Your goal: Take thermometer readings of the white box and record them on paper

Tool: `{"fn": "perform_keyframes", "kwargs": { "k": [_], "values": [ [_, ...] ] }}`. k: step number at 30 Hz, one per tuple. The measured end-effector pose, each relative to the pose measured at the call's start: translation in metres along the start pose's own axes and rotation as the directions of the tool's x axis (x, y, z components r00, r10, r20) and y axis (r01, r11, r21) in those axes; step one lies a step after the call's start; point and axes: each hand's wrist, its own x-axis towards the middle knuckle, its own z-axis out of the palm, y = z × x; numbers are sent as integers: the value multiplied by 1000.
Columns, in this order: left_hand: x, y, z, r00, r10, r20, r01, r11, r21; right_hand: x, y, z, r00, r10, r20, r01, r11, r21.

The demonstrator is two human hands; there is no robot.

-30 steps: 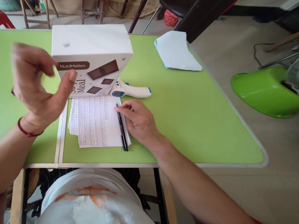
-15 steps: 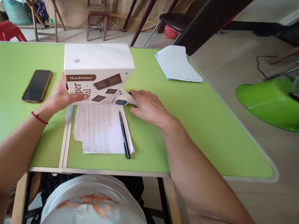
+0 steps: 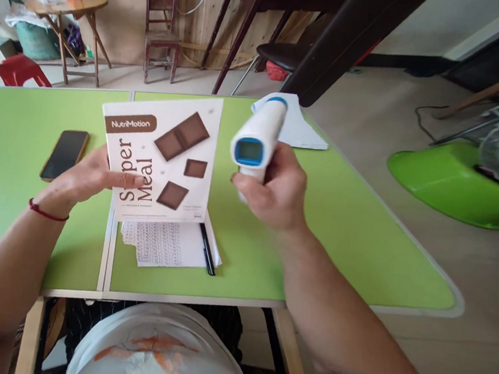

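Note:
My left hand grips the left side of a white NutriMotion box, its thumb across the front face with the brown chocolate pictures. The other fingers are hidden behind the box. In my right hand is a white and blue infrared thermometer, held by its handle and raised above the table, its small screen facing me. Below the box lies a sheet of handwritten paper, its upper part hidden. A black pen rests along the right side of that paper.
A phone lies on the green table at the left. White sheets sit at the far edge, partly behind the thermometer. Beyond the table stand a wooden chair, a small round table and a bright green seat.
My right hand has lifted the thermometer off the table, up and to the right, turning its screen toward me. The box has tipped so its front faces me more squarely.

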Motion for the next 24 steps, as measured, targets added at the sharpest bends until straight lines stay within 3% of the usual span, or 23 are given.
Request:
{"fn": "perform_keyframes", "kwargs": {
  "k": [2,4,5,7,9,10,14,20,24],
  "values": [
    [-1,2,2,996,-28,85,30,999,-23,-13,-23,0,999,-4,51,-10,963,271],
    [-2,2,4,991,-22,135,26,999,-28,-28,-43,2,979,42,202,-139,857,497],
    [-2,2,5,988,-20,151,24,999,-24,-36,-50,3,945,64,321,-245,788,565],
    [-2,1,5,985,-16,173,18,1000,-10,-49,-59,7,833,65,550,-459,636,620],
    [-2,1,6,983,-9,182,8,1000,7,-57,-62,14,746,69,663,-588,536,606],
    [-2,2,6,983,-4,186,2,1000,11,-59,-63,17,725,76,685,-617,515,595],
    [-4,7,6,981,21,191,-20,1000,-10,-60,-66,27,706,67,705,-621,537,571],
    [-8,14,9,995,95,32,-97,994,58,-64,-74,30,713,78,697,-611,556,563],
    [-8,14,10,995,64,79,-70,995,71,-68,-74,30,716,85,693,-622,527,578]
  ]
}}
